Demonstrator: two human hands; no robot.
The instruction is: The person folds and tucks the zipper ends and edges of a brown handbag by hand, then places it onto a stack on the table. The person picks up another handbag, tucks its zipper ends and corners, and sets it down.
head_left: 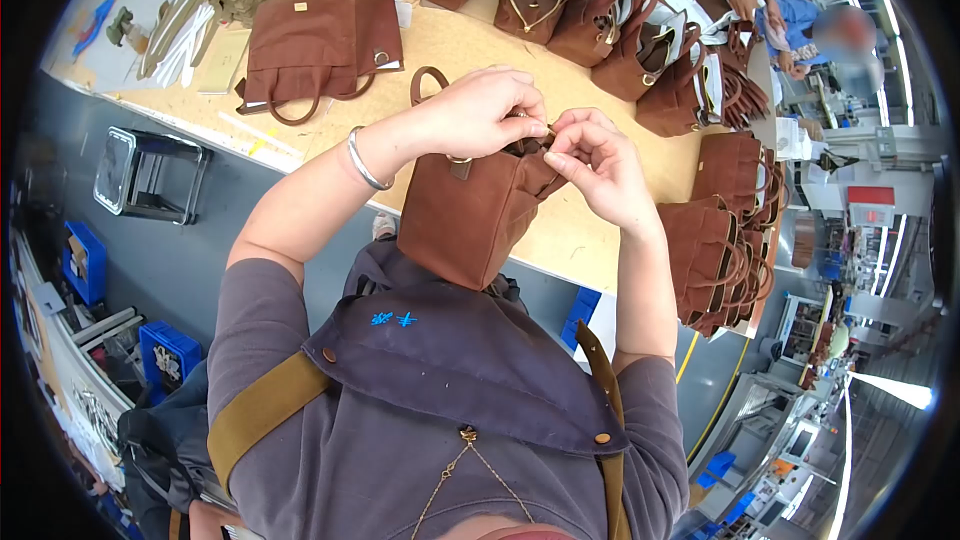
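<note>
- stool (115, 170) on the floor at the left of the frame, well apart from the table (600, 248).
- flat bag (325, 38) at upper left, lying on the table with its handles toward the bottom of the frame.
- held bag (460, 215), brown, in the middle of the frame, its body overlapping the near table edge in view; whether it rests there, i cannot tell.
- left hand (488, 112) just above centre, thumb and fingers drawn together at the held bag's mouth; the exact bit pinched is too small to tell.
- the step in hand looks like close fingertip work at that mouth; the next move seems to call for a steady two-handed pinch without tugging the sides.
- right hand (603, 168) right of centre, fingers curled, thumb and forefinger gripping the mouth's edge.
- standing bags (590, 25) at upper right; stacked bags (695, 250) beyond them at the right.
</note>
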